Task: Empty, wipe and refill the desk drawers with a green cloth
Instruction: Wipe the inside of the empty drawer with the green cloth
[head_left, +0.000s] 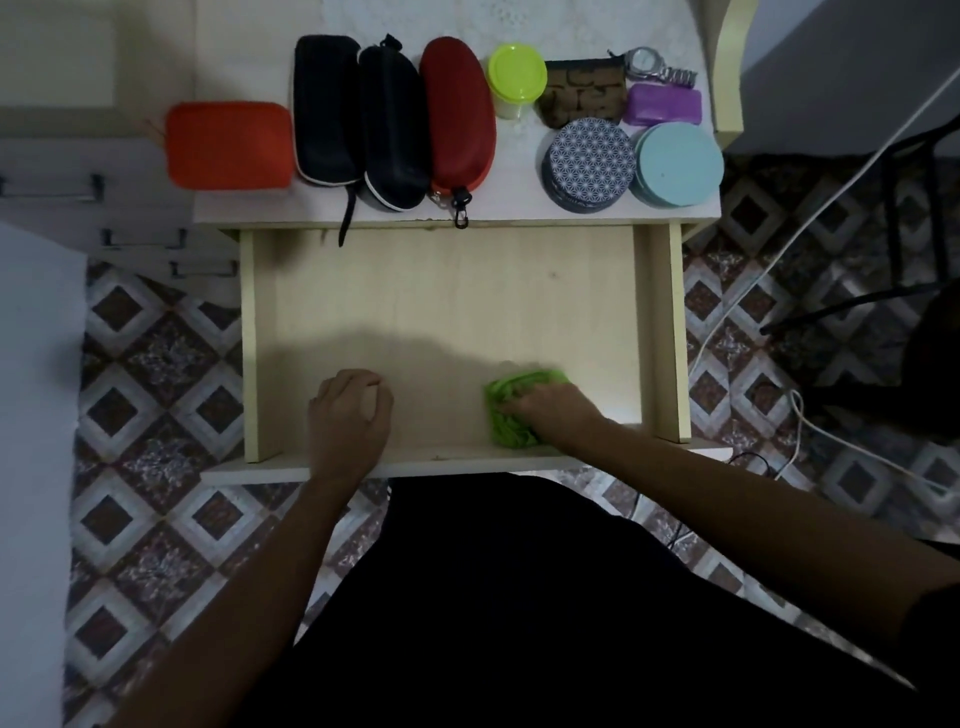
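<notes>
The pale wooden drawer is pulled out wide below the desk top, with nothing lying in it but my hands and the cloth. My right hand grips a bunched green cloth pressed against the drawer floor near the front right corner. My left hand sits inside the drawer at the front left, fingers curled into a loose fist that holds nothing, knuckles on the drawer floor.
On the desk top lie an orange case, two black cases, a red case, a lime-lidded jar, a patterned pouch, a watch, a purple box and two round tins. White cables cross the tiled floor at right.
</notes>
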